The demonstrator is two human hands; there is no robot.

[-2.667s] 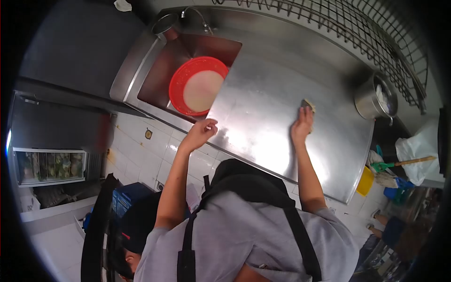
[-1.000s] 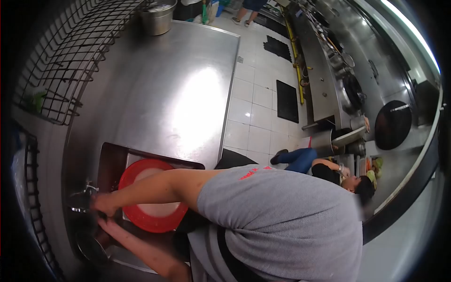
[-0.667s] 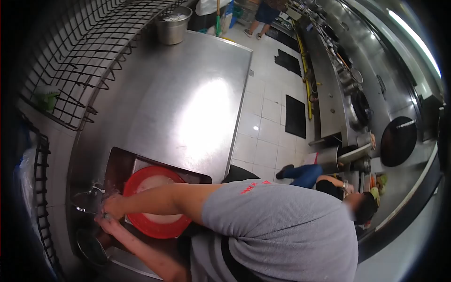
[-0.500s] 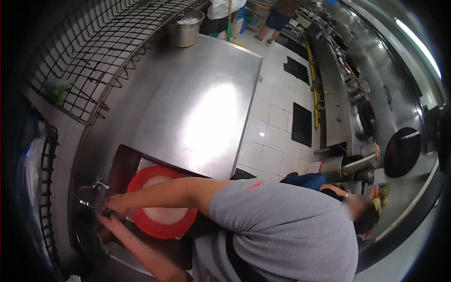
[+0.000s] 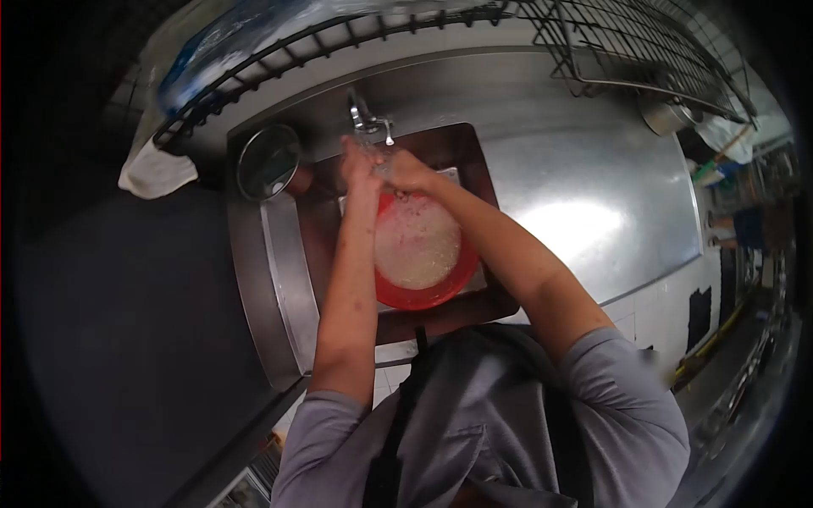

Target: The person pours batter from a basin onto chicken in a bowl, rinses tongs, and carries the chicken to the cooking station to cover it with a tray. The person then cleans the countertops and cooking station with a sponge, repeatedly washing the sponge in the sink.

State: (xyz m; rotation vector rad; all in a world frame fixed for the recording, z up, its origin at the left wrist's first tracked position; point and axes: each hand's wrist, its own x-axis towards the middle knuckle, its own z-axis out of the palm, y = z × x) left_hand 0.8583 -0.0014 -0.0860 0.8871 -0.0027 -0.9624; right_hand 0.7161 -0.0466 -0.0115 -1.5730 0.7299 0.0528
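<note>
Head view: both bare hands up at the back edge of the sink [image 5: 483, 173], under the tap [image 5: 362, 121], close together, water splashing around them. Left hand [image 5: 359, 165] nearest the tap, fingers look fairly straight and pointing at the back edge; blur and water hide how far open it is, can't tell if it has hold of anything. Right hand [image 5: 406, 172] just beside it, fingers bent toward the left one, fingertips unclear; can't tell whether the two touch or whether something small sits between them.

Red bowl [image 5: 421, 298] in the sink, right of its middle, just below the hands on the near side, part-filled with cloudy pale liquid [image 5: 417, 250], bubbles on top. Right forearm overlaps its rim.

Round pot [image 5: 269, 161] by the sink's back left corner. Metal counter [image 5: 584, 152] runs off the sink's right edge, bright glare toward its front edge. Metal bucket [image 5: 666, 116] at the counter's back right corner. Wire rack [image 5: 648, 55] above the counter's back edge; black rack [image 5: 364, 38] above the sink's back edge, blue-and-clear plastic [image 5: 229, 55] on its left end. Black apron over gray shirt [image 5: 622, 381] on the wearer.
</note>
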